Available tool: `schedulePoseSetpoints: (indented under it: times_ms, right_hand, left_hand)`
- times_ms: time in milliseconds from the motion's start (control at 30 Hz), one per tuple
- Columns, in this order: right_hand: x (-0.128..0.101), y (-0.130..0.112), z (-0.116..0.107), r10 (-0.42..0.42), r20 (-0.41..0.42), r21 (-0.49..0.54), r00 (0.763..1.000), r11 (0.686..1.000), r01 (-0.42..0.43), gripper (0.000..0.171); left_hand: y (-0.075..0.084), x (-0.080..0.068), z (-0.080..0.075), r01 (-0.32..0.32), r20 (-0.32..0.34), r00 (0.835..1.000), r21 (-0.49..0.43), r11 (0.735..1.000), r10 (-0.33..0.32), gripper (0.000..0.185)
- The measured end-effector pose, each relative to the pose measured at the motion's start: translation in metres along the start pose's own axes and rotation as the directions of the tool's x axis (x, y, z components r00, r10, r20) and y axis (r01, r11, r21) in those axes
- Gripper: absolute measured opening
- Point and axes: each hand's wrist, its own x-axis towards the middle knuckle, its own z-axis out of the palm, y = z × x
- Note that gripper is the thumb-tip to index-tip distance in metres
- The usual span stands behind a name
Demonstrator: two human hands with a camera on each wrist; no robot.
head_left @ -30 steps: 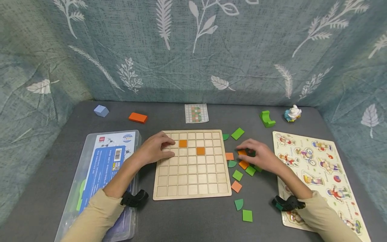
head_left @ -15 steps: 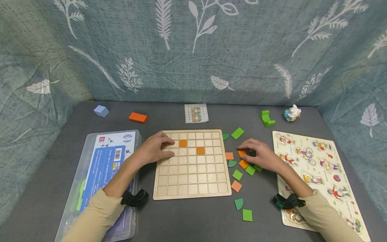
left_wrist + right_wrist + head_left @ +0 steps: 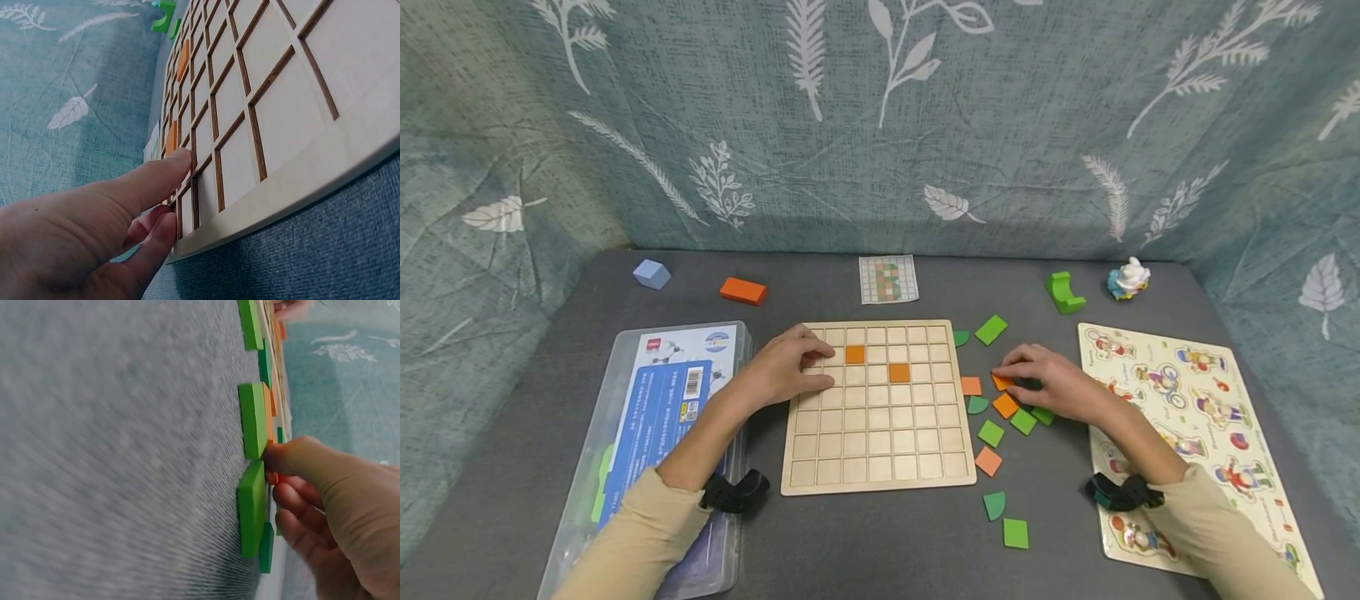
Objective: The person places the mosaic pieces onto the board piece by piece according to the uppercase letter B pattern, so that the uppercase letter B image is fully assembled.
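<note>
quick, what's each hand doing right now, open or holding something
Left hand: open, fingers resting flat on the wooden grid board, holding nothing.
Right hand: pinching an orange tile among the loose tiles beside the board.

Orange and green tiles, pale wooden grid board, leaf-patterned teal cloth.

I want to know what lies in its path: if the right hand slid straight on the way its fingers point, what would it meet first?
The right hand points left; beyond the orange tile it pinches, probably the loose orange square, then the wooden grid board.
</note>
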Motion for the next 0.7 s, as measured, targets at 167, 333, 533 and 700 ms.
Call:
schedulePoseSetpoints:
  times_ms: [167,333,533,700]
  right_hand:
    - [0.014,-0.012,-0.003,-0.003,-0.085,0.041,0.996,0.999,0.007,0.030]
    - [0.050,-0.049,0.015,-0.076,-0.095,0.127,0.993,0.988,0.088,0.026]
    - [0.094,-0.091,0.048,-0.170,0.016,0.074,0.985,0.983,0.169,0.023]
    - [0.117,-0.106,0.056,-0.177,0.043,0.082,0.983,0.982,0.173,0.020]
  left_hand:
    - [0.001,0.002,0.001,0.015,-0.002,1.000,0.002,1.000,-0.015,0.037]
    - [-0.001,-0.002,0.000,0.022,-0.001,1.000,0.002,1.000,-0.022,0.037]
    - [-0.002,-0.004,-0.001,0.024,0.012,1.000,0.004,1.000,-0.024,0.037]
    - [-0.001,0.000,0.000,0.011,0.008,1.000,0.012,1.000,-0.011,0.036]
